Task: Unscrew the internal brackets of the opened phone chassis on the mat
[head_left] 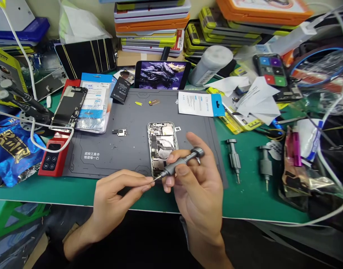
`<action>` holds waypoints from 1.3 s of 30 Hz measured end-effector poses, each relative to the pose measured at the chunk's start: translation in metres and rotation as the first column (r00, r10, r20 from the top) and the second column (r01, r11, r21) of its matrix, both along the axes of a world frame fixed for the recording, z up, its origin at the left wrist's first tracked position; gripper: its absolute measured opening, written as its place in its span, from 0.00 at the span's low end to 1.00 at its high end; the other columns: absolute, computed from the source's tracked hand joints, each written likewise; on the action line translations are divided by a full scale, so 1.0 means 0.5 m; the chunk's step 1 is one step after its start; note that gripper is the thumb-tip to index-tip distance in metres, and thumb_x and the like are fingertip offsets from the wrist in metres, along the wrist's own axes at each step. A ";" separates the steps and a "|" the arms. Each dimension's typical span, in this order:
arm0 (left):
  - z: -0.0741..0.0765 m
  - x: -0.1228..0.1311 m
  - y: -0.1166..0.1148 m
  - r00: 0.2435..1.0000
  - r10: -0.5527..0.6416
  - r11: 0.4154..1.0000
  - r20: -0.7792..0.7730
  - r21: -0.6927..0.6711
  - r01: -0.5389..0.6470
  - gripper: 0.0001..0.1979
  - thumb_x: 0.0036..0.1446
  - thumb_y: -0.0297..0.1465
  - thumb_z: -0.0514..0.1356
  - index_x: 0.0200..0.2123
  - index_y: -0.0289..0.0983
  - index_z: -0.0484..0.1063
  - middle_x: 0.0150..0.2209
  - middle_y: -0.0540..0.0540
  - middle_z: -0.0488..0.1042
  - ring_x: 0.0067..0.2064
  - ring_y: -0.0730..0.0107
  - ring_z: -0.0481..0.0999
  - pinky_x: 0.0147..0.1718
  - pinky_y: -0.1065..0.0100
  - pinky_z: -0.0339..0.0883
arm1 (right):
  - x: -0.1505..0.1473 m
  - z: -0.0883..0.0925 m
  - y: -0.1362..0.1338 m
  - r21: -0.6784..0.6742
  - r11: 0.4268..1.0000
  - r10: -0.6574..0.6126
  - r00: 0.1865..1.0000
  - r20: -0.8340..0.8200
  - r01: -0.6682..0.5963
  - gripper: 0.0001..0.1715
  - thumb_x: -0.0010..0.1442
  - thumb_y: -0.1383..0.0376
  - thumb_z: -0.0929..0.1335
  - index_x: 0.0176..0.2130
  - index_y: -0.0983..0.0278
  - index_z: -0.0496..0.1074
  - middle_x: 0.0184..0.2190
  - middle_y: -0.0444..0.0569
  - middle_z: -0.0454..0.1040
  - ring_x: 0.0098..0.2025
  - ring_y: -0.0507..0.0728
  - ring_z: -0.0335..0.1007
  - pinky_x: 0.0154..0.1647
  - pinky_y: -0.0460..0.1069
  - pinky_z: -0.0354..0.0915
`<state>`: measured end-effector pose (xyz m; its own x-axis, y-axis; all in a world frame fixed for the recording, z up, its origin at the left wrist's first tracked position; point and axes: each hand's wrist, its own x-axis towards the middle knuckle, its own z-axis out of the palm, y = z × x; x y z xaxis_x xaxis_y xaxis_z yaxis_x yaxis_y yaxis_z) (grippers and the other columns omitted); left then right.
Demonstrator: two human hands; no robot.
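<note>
My right hand (197, 183) is closed around a grey screwdriver (178, 164), which slants down to the left. At its thin tip, the thumb and index finger of my left hand (118, 198) are pinched together; whether a tiny part sits between them is too small to tell. Just behind my hands lies an opened phone (161, 144) with its inner parts showing, its lower right covered by my right fingers. A small SIM tray (177, 129) lies by the phone's upper right edge. To the left, a small phone part (119, 132) rests on the grey work mat (126, 157).
Two more screwdrivers (234, 158) stand to the right of the mat. A detached phone screen (69, 106) leans over a red device (52, 158) at left. Behind the mat are a black battery (120, 89), a lit tablet (162, 74) and stacked boxes (151, 26). White cables hang at both sides.
</note>
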<state>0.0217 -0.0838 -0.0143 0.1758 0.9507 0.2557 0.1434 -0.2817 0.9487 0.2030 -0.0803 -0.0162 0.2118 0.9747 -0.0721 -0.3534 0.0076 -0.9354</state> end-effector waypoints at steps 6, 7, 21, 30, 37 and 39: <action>0.002 0.002 0.002 1.000 -0.002 1.000 0.008 0.000 0.002 0.06 0.68 0.24 0.71 0.43 0.41 0.86 0.40 0.47 0.88 0.40 0.68 0.89 0.41 0.70 0.85 | 0.001 -0.001 -0.001 0.003 1.000 0.012 1.000 0.002 -0.012 0.27 0.70 0.58 0.75 0.65 0.49 0.69 0.40 0.41 0.80 0.23 0.47 0.73 0.19 0.43 0.71; 0.002 0.002 0.002 1.000 0.001 1.000 0.008 0.002 -0.001 0.06 0.68 0.24 0.71 0.43 0.40 0.86 0.39 0.47 0.88 0.39 0.67 0.89 0.41 0.69 0.85 | 0.001 -0.001 -0.001 -0.001 1.000 0.013 1.000 0.011 -0.013 0.27 0.70 0.58 0.75 0.65 0.49 0.69 0.41 0.41 0.79 0.23 0.47 0.73 0.19 0.43 0.71; 0.002 0.000 0.003 1.000 -0.012 1.000 0.002 -0.002 0.012 0.06 0.67 0.24 0.71 0.43 0.41 0.87 0.40 0.47 0.88 0.39 0.67 0.89 0.41 0.69 0.86 | 0.000 -0.004 -0.002 -0.012 1.000 0.001 1.000 -0.012 -0.001 0.28 0.69 0.59 0.76 0.65 0.49 0.70 0.40 0.40 0.79 0.22 0.46 0.72 0.20 0.43 0.72; -0.001 -0.001 0.004 0.999 -0.033 0.999 0.003 0.020 0.033 0.11 0.67 0.23 0.71 0.48 0.43 0.87 0.42 0.49 0.89 0.41 0.67 0.89 0.43 0.69 0.86 | 0.012 -0.001 0.000 -0.034 0.998 0.051 0.999 0.005 -0.050 0.27 0.70 0.57 0.75 0.65 0.47 0.70 0.39 0.39 0.78 0.22 0.46 0.70 0.19 0.43 0.72; -0.001 -0.001 0.004 0.998 -0.059 0.998 -0.023 0.036 0.059 0.14 0.67 0.25 0.72 0.53 0.44 0.86 0.44 0.49 0.89 0.42 0.69 0.89 0.44 0.71 0.85 | 0.010 0.002 0.004 -0.064 0.998 0.004 0.997 -0.081 -0.009 0.28 0.67 0.58 0.78 0.63 0.50 0.73 0.37 0.39 0.78 0.22 0.45 0.71 0.19 0.41 0.71; -0.002 -0.002 0.005 0.998 -0.069 0.997 -0.015 0.043 0.070 0.14 0.66 0.23 0.72 0.52 0.43 0.87 0.44 0.49 0.89 0.43 0.68 0.89 0.45 0.71 0.85 | 0.007 0.003 0.004 -0.066 0.998 0.014 0.996 -0.086 -0.020 0.28 0.66 0.59 0.78 0.62 0.49 0.73 0.37 0.39 0.78 0.21 0.46 0.71 0.19 0.41 0.72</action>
<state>0.0209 -0.0813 -0.0151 0.2446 0.9240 0.2938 0.1351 -0.3326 0.9334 0.2067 -0.0781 -0.0146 0.1856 0.9705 -0.1538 -0.4313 -0.0601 -0.9002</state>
